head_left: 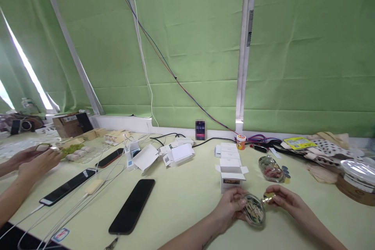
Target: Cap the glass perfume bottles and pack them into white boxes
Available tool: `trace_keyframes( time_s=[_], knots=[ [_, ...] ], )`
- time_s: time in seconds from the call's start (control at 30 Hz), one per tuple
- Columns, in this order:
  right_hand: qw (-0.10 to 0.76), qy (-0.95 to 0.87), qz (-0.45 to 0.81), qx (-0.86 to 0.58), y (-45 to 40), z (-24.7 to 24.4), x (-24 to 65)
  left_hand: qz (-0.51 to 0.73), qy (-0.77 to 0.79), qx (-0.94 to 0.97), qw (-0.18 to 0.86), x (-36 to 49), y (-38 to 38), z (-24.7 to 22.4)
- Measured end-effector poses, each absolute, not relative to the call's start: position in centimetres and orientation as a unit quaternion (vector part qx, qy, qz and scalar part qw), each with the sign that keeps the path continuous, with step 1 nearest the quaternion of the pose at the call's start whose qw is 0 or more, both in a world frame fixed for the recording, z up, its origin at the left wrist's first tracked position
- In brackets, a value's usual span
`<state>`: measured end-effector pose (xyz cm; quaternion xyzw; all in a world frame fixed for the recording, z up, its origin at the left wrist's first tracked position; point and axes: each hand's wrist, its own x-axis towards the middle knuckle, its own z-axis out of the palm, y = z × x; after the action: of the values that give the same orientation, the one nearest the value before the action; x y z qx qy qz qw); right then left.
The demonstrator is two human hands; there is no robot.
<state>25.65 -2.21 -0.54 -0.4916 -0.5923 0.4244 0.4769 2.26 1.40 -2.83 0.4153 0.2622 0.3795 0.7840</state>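
Note:
A round clear bottle [254,210] with dark green and pale contents is gripped at its left side by my left hand [230,208]. At the bottle's gold neck, on the right, my right hand [283,199] pinches a gold cap [268,197]; whether cap and neck touch is hard to tell. Just behind my left hand stands an open white box [231,175], its flaps spread, in line with more white boxes [229,152]. Behind my right hand lies a second clear bottle [271,168] with reddish and green contents, beside several small dark discs [285,171].
A black phone [131,206] lies left of my left arm, with cables and a charging phone [68,186] beyond. Another person's hands [41,160] work at the far left. A round lidded tub [358,179] stands far right.

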Motion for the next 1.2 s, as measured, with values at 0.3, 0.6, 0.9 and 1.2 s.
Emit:
trace_keyframes(
  time_s=[0.3, 0.6, 0.9, 1.2],
  knots=[
    [0.467, -0.581, 0.460, -0.482, -2.7, -0.2, 24.9, 0.384, 0.256, 0.410, 0.787, 2.3, 1.4, -2.8],
    [0.464, -0.589, 0.451, -0.484, -2.6, -0.8, 25.3, 0.383, 0.266, 0.428, 0.775, 2.2, 1.3, -3.0],
    [0.466, -0.631, 0.388, -0.484, -2.2, -2.4, 25.5, 0.379, 0.271, 0.454, 0.760, 2.2, 1.3, -3.5],
    [0.436, -0.600, 0.463, -0.486, -2.7, -2.0, 24.5, 0.381, 0.278, 0.454, 0.756, 2.1, 1.3, -3.4]
  ],
)
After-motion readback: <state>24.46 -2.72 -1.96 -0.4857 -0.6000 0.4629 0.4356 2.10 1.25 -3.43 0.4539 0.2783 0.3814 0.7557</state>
